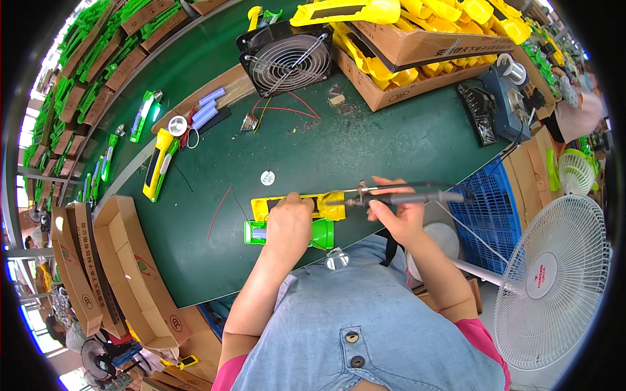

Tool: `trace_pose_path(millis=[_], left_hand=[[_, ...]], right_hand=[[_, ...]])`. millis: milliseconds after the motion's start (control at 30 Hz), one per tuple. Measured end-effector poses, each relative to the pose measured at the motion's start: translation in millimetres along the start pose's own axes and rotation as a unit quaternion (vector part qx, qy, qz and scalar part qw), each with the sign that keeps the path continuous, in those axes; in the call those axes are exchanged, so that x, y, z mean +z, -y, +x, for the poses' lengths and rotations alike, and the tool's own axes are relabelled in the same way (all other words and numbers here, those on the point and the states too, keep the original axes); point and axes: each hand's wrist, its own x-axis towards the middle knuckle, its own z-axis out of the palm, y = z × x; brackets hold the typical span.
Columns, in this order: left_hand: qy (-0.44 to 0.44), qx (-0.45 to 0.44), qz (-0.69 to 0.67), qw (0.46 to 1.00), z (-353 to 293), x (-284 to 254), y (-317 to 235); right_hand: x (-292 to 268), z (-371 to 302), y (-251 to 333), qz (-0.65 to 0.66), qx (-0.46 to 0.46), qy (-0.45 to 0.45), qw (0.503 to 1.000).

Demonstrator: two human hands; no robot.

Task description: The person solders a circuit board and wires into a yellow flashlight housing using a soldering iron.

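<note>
My left hand [290, 225] is closed over a yellow torch casing [330, 206], its fingers curled onto the casing's dark panel. Beside it, nearer to me, lies a green torch casing [322, 232] with a lilac cylindrical cell [259, 234] in it. A round clear lens with a reflector [337, 259] sits by the table edge at the green casing's right end. My right hand [401, 212] grips a soldering iron [398, 197] with a dark handle and a thin metal tube alongside, slightly blurred. Its tip points left at the yellow casing's right end; contact is unclear.
Beyond my hands stand a black metal fan [290, 62] and cartons of yellow casings [391, 75]. A blue soldering station [505, 98] with a solder spool is at the far right. Left are a yellow-green torch [158, 166], lilac cells [207, 111] and an open carton [134, 274]. A white fan [548, 280] stands right.
</note>
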Motion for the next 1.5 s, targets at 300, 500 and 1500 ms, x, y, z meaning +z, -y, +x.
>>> trace_pose_path(millis=[300,500,1500], left_hand=[[-0.001,0.003,0.001,1.000,1,-1,-2],[-0.011,0.005,-0.013,1.000,-1,-2,-1],[-0.164,0.095,-0.105,0.976,-54,-2,15]], right_hand=[[36,-19,-10,-0.117,-0.052,0.062,0.990],[43,-8,-23,-0.151,-0.049,0.135,0.978],[10,-40,9,-0.182,-0.121,-0.025,0.976]])
